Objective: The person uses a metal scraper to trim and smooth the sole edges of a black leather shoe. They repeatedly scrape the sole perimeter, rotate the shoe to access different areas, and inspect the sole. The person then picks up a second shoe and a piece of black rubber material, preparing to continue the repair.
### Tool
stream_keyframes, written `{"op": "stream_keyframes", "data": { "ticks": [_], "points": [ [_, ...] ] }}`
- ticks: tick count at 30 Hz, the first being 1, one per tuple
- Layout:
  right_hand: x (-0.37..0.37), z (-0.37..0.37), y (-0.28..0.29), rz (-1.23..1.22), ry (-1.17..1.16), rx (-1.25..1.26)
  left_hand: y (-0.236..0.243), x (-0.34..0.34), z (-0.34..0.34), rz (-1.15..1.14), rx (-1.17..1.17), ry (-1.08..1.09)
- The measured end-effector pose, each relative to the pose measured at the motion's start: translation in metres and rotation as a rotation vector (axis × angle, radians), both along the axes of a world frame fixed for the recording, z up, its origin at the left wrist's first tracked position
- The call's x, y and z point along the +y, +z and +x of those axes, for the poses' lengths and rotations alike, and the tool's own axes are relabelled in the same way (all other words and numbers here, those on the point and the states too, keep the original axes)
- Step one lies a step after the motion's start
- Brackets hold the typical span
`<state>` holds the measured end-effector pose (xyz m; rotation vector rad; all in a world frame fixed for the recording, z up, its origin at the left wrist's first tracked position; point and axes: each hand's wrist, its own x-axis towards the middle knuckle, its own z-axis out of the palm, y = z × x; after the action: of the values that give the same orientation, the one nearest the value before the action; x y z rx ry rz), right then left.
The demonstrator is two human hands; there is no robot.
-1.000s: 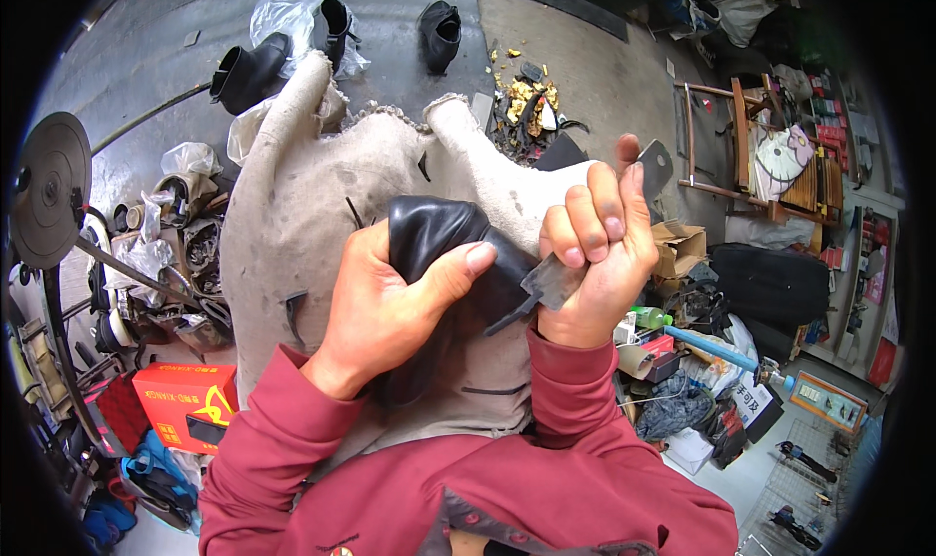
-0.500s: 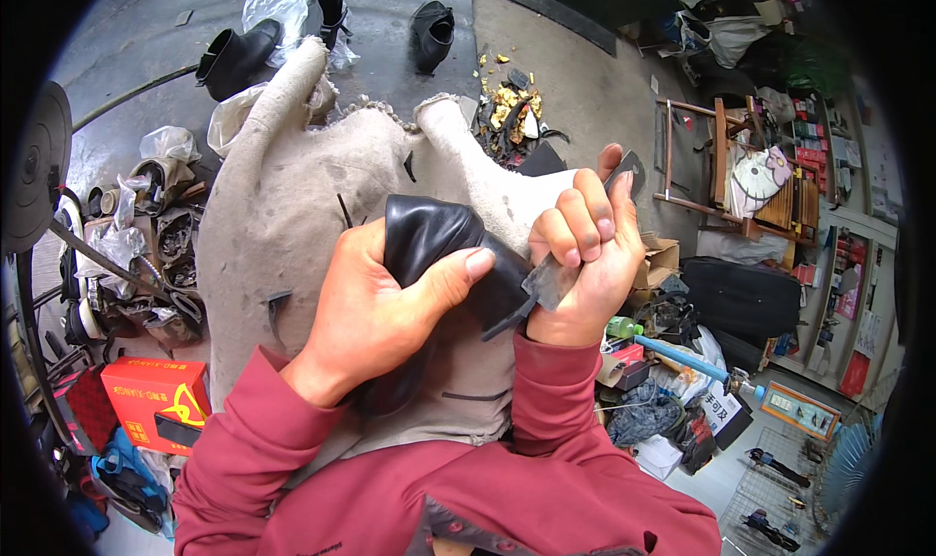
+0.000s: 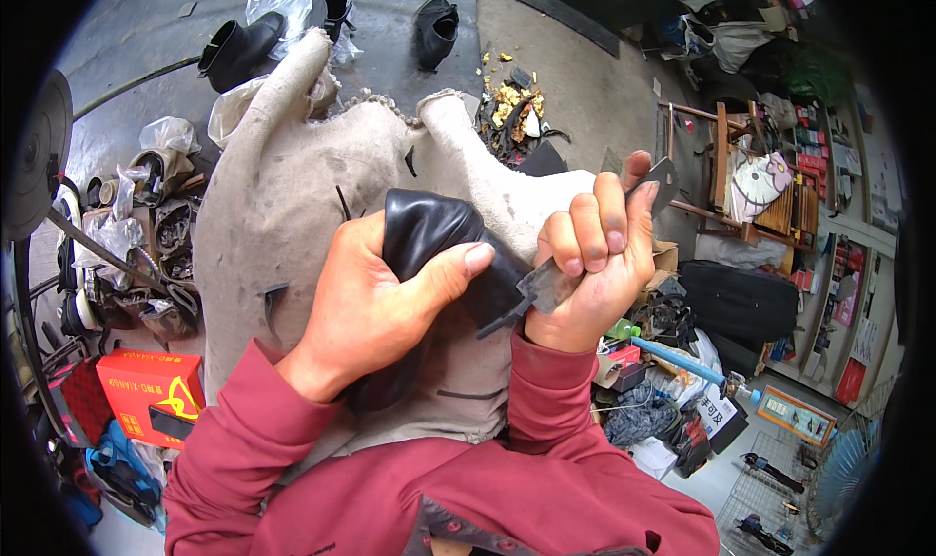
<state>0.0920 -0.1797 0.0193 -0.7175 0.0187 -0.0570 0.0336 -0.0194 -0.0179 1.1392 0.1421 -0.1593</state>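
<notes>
Resting on a cloth-covered lap just below the picture's middle, the black shoe (image 3: 429,239) lies between both hands, its long axis slanting from lower left up toward the right, smooth dull leather rounded at the upper end. The left hand (image 3: 375,307) wraps it from the left, thumb pressed across its top. The right hand (image 3: 590,264) is fisted around a flat grey metal blade (image 3: 546,285), whose lower tip touches the shoe's right edge; that hand is the nearer to the edge. Beneath lies a coarse, frayed beige cloth (image 3: 283,186) strewn with black offcuts. Farther out: black shoes (image 3: 234,54) on the concrete floor, a red box (image 3: 146,395) at left, clutter at right.
</notes>
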Motion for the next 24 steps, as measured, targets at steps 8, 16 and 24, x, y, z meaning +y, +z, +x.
{"op": "stream_keyframes", "data": {
  "ticks": [8,16,24],
  "points": [
    [0.0024,-0.0023,0.0002,-0.048,0.029,-0.079,0.0008,-0.0003,-0.0009,0.001,0.002,0.021],
    [0.0077,-0.0062,0.0048,-0.183,0.005,-0.166,0.0032,0.0007,-0.0003,-0.015,0.041,0.016],
    [0.0094,-0.0093,0.0043,-0.184,0.015,-0.193,0.0045,-0.0026,0.0,-0.027,0.032,0.072]
  ]
}}
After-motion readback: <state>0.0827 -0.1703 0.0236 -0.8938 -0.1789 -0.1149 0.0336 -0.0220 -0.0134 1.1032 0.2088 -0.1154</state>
